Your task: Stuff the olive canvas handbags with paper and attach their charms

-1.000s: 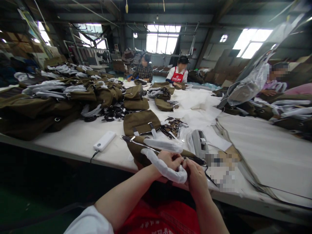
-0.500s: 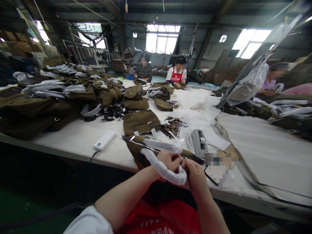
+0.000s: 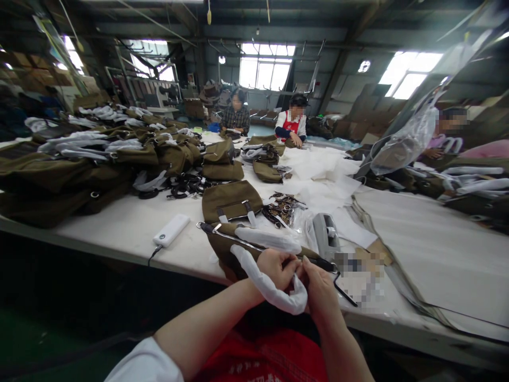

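Observation:
An olive bag with a silver zipper lies at the table's front edge, its two handles wrapped in white paper. The near wrapped handle loops over my left wrist and hand. My left hand is closed, fingertips pinched at the bag's near side. Touching it, my right hand is closed too, thumb and finger together. What the fingertips hold is too small and hidden to make out. Behind this bag a second olive bag lies flat.
A white power bank with a cable lies left. Piled olive bags fill the far left. A grey tool and patterned straps lie behind the hands. Large sheets cover the right. Several people work across the table.
Both hands stay at the same spot, with slight finger movement. The near handle's loop hangs slightly lower. Across the table, the person in the red apron has shifted their arms.

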A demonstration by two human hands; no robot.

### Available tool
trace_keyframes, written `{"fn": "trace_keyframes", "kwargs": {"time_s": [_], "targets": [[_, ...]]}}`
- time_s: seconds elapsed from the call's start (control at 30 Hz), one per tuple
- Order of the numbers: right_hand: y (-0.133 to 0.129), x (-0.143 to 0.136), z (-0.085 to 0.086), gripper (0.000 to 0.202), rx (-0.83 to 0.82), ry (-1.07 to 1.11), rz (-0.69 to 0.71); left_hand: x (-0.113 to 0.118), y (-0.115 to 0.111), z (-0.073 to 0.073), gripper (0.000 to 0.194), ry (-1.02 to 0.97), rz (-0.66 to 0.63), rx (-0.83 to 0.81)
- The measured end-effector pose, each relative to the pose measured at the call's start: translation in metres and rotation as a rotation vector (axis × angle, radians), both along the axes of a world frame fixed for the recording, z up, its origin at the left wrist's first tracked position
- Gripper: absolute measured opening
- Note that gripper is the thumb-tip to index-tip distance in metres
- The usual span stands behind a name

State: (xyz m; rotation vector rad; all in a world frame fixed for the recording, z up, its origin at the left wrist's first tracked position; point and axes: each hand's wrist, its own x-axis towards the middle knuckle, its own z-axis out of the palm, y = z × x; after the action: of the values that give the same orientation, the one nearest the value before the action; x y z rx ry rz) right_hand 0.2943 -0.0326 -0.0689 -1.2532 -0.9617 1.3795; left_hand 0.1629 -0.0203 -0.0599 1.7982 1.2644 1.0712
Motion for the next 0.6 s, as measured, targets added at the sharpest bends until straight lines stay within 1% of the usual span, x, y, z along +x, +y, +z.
{"fn": "trace_keyframes", "kwargs": {"time_s": [0.1,0.17,0.33,0.43,0.5,0.53,0.6], "targets": [[0.001,-0.001,-0.006,0.055,0.01,0.03,-0.036,0.001,-0.005,0.004,0.027,-0.001,0.036,0.011],[0.001,-0.001,-0.008,0.055,0.022,0.036,-0.038,0.001,-0.006,0.007,0.028,0.017,0.017,0.029],[0.005,-0.002,-0.008,0.056,0.033,0.041,0.002,0.001,-0.001,0.01,0.03,0.079,-0.01,0.044],[0.007,0.004,-0.007,0.054,0.009,0.078,0.037,-0.005,0.005,0.013,0.028,0.089,-0.05,0.034],[0.004,0.012,-0.004,0.055,0.042,-0.019,0.088,-0.015,0.004,0.019,0.023,0.122,-0.075,0.065],[0.002,0.018,0.0,0.057,0.094,-0.126,0.093,-0.022,0.002,0.023,0.022,0.15,-0.065,0.086],[-0.006,0.027,0.009,0.052,0.253,-0.387,0.032,-0.038,-0.009,0.029,0.021,0.207,-0.008,0.132]]}}
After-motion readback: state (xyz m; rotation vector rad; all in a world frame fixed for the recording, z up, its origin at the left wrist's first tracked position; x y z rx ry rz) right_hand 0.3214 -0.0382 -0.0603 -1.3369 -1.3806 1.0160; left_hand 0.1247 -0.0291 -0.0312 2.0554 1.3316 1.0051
